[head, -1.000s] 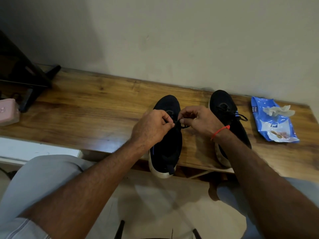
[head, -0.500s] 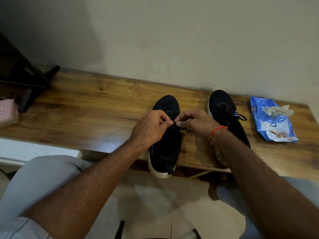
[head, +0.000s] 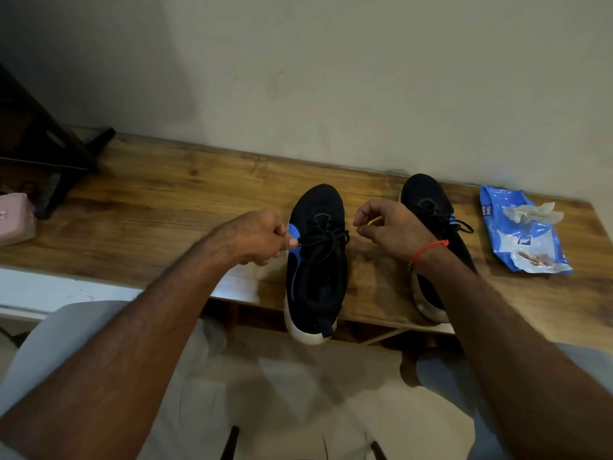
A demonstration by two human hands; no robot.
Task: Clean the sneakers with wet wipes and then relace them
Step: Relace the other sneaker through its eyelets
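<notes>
Head view. Left hand curled, pinching lace end at thumb and forefinger, just left of near sneaker. Lace running from that pinch rightward into a loose knot over the tongue. Right hand just right of same sneaker, fingers loosely curled, thumb close to forefinger; nothing visibly held, cannot tell for sure. Red thread band round right wrist.

Near sneaker between the two hands, toe toward wall, white heel overhanging worktop edge. Blue panel showing on its left side beside left hand's fingertips.

Second sneaker behind and right of right hand, partly hidden by right forearm, its lace tied and trailing right.

Wipes pack, blue, well right of right hand, flat on worktop, a crumpled wipe on top of it.

Far left of left hand: pink box at frame edge, dark stand behind it.
</notes>
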